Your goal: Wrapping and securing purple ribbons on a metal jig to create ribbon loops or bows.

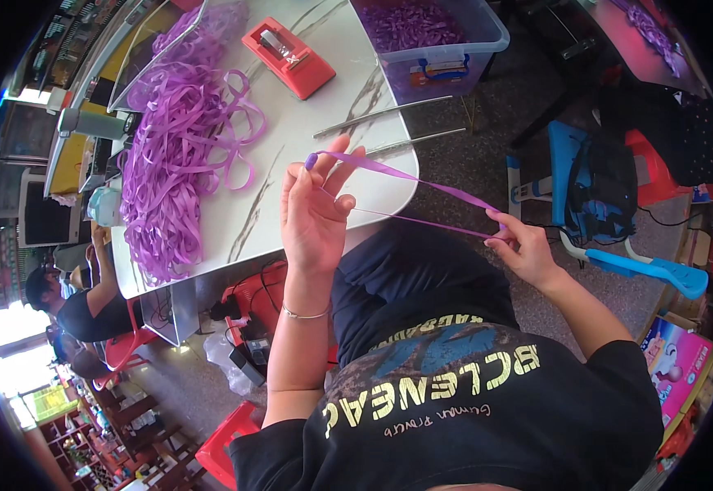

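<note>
A narrow purple ribbon (397, 173) is stretched between my hands in two strands. My left hand (317, 221) is raised at the table's rounded edge, palm showing and fingers curled, with the ribbon looped round its fingers. One fingertip carries a small darker purple cover or wrap (311, 161); which of these, I cannot tell. To the right, off the table, my right hand (526, 248) pinches the other end of the ribbon between thumb and fingers. A large loose heap of purple ribbon (164, 164) lies on the table to the left.
The white marbled table (291, 139) holds a red tape dispenser (288, 57) and two thin metal rods (381, 117) jutting past its edge. A clear bin (487, 41) of purple pieces stands beyond. At right is a blue chair (569, 172) with a bag; another person (86, 311) sits far left.
</note>
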Demonstrator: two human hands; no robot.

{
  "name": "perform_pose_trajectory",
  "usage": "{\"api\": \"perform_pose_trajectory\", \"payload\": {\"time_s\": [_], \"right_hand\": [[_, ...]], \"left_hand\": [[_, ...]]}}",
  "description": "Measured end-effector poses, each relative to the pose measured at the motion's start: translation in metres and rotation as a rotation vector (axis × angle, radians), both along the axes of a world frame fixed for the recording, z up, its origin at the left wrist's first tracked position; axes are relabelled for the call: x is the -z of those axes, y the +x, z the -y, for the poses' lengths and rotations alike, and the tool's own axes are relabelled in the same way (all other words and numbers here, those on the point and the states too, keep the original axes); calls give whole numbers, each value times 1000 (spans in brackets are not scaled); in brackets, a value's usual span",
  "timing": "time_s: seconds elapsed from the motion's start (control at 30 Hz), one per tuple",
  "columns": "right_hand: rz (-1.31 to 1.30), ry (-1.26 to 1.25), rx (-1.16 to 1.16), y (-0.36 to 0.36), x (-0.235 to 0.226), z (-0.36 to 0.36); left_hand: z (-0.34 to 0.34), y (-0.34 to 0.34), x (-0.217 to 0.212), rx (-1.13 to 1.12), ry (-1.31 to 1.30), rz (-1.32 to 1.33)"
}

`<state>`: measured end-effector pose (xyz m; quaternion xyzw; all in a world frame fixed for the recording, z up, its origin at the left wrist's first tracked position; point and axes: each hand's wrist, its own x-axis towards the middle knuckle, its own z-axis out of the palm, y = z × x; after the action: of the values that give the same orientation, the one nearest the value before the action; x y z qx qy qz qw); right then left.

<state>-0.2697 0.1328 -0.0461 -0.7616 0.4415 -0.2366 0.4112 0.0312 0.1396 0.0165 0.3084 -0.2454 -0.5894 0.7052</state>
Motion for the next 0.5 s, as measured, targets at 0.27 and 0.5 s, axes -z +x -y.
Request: {"api": "perform_pose_trajectory", "payload": {"time_s": [0.27, 0.5], "right_hand": [[56, 26, 26, -2, 8, -2], [67, 88, 28, -3, 12, -4]], "left_hand": [[0, 1, 7, 71, -50, -40], [1, -2, 10, 57, 7, -176]]}}
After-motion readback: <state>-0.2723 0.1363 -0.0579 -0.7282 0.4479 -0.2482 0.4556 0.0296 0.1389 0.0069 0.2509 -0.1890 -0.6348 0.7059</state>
